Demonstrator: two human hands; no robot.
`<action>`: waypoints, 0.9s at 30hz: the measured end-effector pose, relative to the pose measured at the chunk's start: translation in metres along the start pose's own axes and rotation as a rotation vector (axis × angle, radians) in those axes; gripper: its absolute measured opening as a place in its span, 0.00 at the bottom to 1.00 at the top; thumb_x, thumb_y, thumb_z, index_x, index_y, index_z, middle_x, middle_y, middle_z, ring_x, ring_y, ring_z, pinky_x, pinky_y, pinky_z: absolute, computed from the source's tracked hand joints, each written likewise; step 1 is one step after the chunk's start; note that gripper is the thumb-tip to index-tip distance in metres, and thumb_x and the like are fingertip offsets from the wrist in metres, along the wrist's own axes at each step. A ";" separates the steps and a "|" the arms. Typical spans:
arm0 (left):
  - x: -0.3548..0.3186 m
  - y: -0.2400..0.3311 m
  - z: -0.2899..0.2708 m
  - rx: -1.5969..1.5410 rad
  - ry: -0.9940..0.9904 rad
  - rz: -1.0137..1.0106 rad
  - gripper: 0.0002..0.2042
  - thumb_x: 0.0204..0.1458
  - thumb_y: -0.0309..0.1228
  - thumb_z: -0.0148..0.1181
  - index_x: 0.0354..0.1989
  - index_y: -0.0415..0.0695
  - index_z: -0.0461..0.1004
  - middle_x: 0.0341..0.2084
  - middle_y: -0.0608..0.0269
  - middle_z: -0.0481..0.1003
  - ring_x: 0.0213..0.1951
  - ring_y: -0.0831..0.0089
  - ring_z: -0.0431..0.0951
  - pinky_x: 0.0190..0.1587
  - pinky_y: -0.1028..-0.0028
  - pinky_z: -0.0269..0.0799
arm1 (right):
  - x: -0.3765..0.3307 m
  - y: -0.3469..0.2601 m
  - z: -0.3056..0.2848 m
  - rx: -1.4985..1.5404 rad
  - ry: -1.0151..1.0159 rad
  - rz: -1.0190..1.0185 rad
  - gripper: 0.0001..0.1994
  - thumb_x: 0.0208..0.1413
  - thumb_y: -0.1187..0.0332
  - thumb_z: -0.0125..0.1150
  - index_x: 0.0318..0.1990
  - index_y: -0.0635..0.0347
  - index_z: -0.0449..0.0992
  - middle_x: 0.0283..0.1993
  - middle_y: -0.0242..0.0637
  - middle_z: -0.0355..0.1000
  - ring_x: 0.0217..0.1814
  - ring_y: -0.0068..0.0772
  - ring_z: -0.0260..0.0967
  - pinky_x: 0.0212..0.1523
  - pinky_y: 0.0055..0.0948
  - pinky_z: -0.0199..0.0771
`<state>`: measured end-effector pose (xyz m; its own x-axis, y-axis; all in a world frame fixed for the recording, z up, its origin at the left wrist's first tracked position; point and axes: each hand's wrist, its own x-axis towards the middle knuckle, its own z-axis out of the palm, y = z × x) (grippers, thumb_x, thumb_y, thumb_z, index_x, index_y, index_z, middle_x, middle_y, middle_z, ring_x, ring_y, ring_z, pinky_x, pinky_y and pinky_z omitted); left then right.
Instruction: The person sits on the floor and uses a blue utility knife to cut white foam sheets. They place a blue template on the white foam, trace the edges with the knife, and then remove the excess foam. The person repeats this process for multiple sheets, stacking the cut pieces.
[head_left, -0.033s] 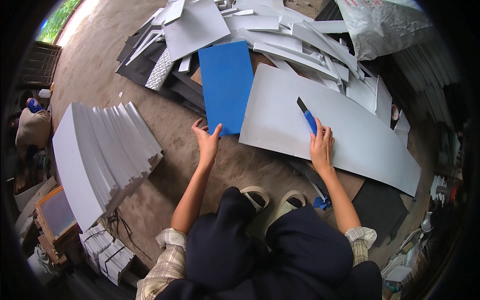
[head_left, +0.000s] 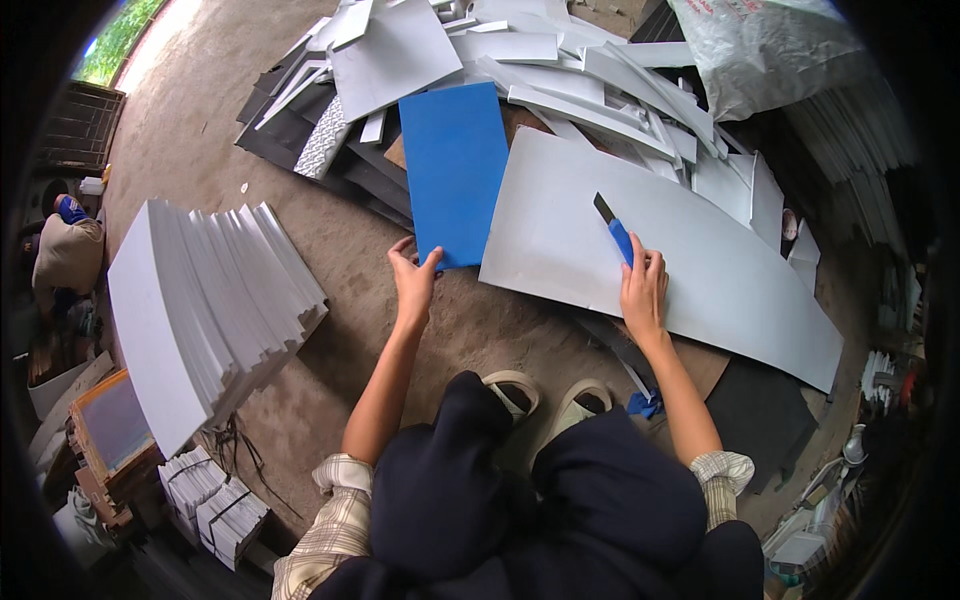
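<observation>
My left hand (head_left: 413,283) grips the lower left corner of a flat blue rectangular board (head_left: 455,175), thumb on top and the other fingers at its edge and partly hidden. The board slants away from me, beside a large white sheet (head_left: 560,220). In my right hand (head_left: 644,290) is a utility knife (head_left: 618,238) with a blue handle. Its dark, wide blade is out and points away from me, over the white sheet. My right fingers are wrapped round the handle, low over the sheet; whether they touch it I cannot tell.
White offcuts (head_left: 560,75) are heaped beyond the boards, some on dark sheets (head_left: 375,190). A stack of white panels (head_left: 160,300) stands at left, above strapped white bundles (head_left: 215,505). A pale plastic sack (head_left: 770,60) lies far right. Near my sandals (head_left: 580,405) is a small blue object (head_left: 645,403).
</observation>
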<state>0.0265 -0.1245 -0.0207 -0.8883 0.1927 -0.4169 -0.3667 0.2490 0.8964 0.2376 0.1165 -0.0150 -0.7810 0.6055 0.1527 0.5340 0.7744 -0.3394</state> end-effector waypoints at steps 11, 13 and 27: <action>-0.030 0.146 -0.053 -0.299 0.125 0.638 0.16 0.55 0.40 0.51 0.34 0.35 0.70 0.24 0.66 0.72 0.22 0.81 0.69 0.26 0.81 0.66 | -0.017 0.090 -0.047 -0.113 0.387 0.330 0.20 0.53 0.67 0.51 0.54 0.59 0.60 0.46 0.48 0.59 0.49 0.45 0.56 0.48 0.41 0.60; -0.029 0.149 -0.038 -0.319 -0.083 0.515 0.16 0.54 0.39 0.53 0.35 0.35 0.70 0.26 0.64 0.72 0.26 0.82 0.68 0.27 0.82 0.65 | -0.011 0.093 -0.056 0.153 0.541 0.222 0.19 0.54 0.66 0.51 0.53 0.60 0.61 0.46 0.49 0.59 0.49 0.44 0.56 0.49 0.40 0.60; 0.037 0.035 0.130 0.397 -0.180 0.465 0.23 0.48 0.40 0.58 0.40 0.32 0.60 0.36 0.41 0.71 0.36 0.53 0.74 0.40 0.64 0.69 | -0.018 0.096 -0.010 0.074 0.289 0.201 0.24 0.47 0.78 0.53 0.54 0.61 0.58 0.44 0.48 0.62 0.48 0.47 0.59 0.49 0.39 0.61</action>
<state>0.0163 0.0145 -0.0243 -0.8568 0.5135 -0.0472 0.2076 0.4273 0.8800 0.3059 0.1822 -0.0410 -0.5333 0.7796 0.3284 0.6346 0.6254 -0.4541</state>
